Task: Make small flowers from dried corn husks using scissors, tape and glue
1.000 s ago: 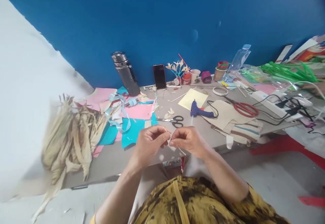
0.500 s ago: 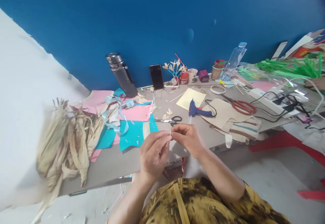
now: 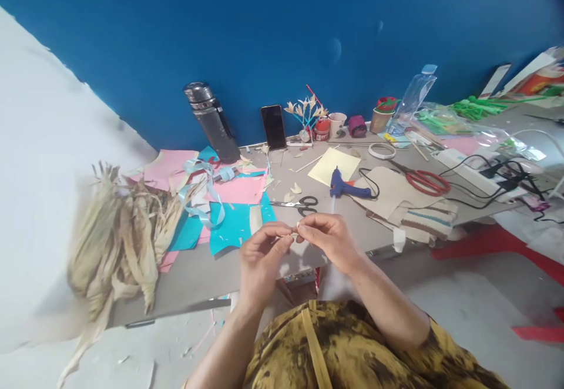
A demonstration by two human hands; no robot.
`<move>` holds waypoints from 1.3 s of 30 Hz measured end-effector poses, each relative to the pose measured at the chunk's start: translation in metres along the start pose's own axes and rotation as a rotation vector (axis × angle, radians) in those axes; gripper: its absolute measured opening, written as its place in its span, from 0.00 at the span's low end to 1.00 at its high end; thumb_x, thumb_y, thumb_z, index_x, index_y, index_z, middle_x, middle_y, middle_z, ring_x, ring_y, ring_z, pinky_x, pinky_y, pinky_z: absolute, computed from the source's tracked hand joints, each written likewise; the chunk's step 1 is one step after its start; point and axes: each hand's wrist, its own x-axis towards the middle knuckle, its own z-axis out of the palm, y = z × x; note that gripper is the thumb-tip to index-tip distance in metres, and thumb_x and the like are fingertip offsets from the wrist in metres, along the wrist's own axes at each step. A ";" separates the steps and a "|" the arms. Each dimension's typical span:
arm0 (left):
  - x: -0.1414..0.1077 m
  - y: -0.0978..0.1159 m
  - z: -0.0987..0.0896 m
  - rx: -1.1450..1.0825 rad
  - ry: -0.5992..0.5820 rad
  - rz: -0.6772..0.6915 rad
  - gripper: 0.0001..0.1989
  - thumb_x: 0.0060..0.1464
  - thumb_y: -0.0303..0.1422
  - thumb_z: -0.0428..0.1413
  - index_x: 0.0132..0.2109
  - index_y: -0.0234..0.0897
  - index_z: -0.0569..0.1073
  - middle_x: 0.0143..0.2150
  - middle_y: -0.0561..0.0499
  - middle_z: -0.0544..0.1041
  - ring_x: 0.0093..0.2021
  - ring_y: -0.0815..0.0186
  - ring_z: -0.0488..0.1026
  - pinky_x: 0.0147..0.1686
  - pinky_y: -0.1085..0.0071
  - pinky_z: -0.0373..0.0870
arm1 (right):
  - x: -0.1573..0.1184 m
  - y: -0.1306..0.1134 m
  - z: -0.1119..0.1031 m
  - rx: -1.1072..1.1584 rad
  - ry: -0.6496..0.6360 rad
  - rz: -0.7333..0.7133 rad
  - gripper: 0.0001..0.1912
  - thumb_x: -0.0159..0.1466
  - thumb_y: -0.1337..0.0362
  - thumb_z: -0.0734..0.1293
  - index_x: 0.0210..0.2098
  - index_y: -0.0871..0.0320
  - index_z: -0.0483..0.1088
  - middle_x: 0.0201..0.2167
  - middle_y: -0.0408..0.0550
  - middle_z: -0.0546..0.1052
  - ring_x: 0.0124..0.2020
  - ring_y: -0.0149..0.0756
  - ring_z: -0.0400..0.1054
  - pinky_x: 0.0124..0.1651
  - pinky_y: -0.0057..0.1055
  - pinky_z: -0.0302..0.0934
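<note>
Both hands meet over the front edge of the table, fingertips close together. A small pale piece (image 3: pixel 296 233) is pinched between them, mostly covered by fingers. My left hand (image 3: pixel 263 257) grips its left end between thumb and fingers. On its right side, my right hand (image 3: pixel 328 237) pinches it with thumb and forefinger. Black-handled scissors (image 3: pixel 299 203) lie just beyond the fingertips. Behind my right hand rests a blue glue gun (image 3: pixel 348 186). Blue paper (image 3: pixel 229 227) with pale scraps on it lies beyond my left hand.
Dried husks (image 3: pixel 118 236) hang over the table's left edge. A dark flask (image 3: pixel 214 121), a phone (image 3: pixel 273 126) and husk flowers (image 3: pixel 306 110) stand by the wall. Red-handled scissors (image 3: pixel 426 182), folded cloth (image 3: pixel 427 218) and a power strip (image 3: pixel 471 174) with cables lie right.
My left hand has turned, with its thumb now stretched toward the small piece. My right fingers have shifted slightly around it. The view has moved a little.
</note>
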 end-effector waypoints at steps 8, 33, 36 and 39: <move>0.000 -0.007 0.002 -0.100 0.163 -0.216 0.08 0.46 0.34 0.68 0.33 0.36 0.79 0.25 0.54 0.74 0.25 0.72 0.66 0.28 0.75 0.66 | -0.009 -0.010 0.008 -0.461 0.049 -0.302 0.11 0.67 0.65 0.63 0.32 0.57 0.76 0.27 0.46 0.77 0.28 0.32 0.67 0.34 0.28 0.58; -0.005 0.002 0.008 0.757 0.132 0.547 0.13 0.58 0.24 0.57 0.50 0.38 0.73 0.33 0.51 0.80 0.34 0.67 0.77 0.38 0.69 0.74 | -0.008 -0.010 0.004 -0.197 0.065 0.056 0.16 0.62 0.52 0.70 0.28 0.59 0.78 0.24 0.47 0.78 0.21 0.29 0.61 0.23 0.27 0.51; -0.006 0.003 0.007 0.704 0.115 0.504 0.14 0.58 0.25 0.57 0.51 0.38 0.72 0.33 0.51 0.80 0.34 0.68 0.77 0.39 0.69 0.74 | -0.007 -0.011 0.001 -0.134 0.055 0.088 0.19 0.60 0.49 0.71 0.27 0.59 0.77 0.24 0.48 0.79 0.22 0.29 0.61 0.23 0.27 0.51; -0.007 0.005 0.007 0.602 0.109 0.426 0.15 0.57 0.25 0.59 0.51 0.38 0.71 0.33 0.51 0.79 0.34 0.68 0.76 0.39 0.69 0.74 | -0.007 -0.009 -0.001 -0.109 0.035 0.102 0.19 0.59 0.49 0.72 0.27 0.60 0.77 0.24 0.47 0.78 0.23 0.29 0.62 0.24 0.26 0.52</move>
